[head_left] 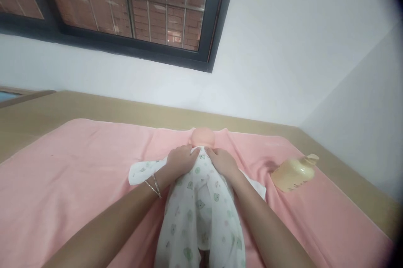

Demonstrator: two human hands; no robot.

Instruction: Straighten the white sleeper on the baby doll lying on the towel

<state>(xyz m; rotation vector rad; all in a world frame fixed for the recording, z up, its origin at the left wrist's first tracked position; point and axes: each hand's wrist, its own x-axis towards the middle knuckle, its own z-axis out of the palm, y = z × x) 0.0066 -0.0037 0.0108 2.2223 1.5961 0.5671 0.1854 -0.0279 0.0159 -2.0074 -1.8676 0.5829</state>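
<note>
Pinching the white gown (189, 211) at its neckline with left hand (182, 161) and right hand (223, 162), just below the doll's head (203, 136) on the pink blanket (103, 154); apparently positioning it, probably needing even smoothing next.

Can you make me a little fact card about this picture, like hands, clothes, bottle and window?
Left hand: bracelet on wrist, fingers at the collar
Right hand: fingers at the collar's other side
Clothes: white outfit with green prints
Above collar: round, smooth head, seemingly a doll's
Underneath: pink cloth
Bottle: pale yellow, on the cloth, beyond the right hand
Window: dark frame, bars, brick wall outside
</note>
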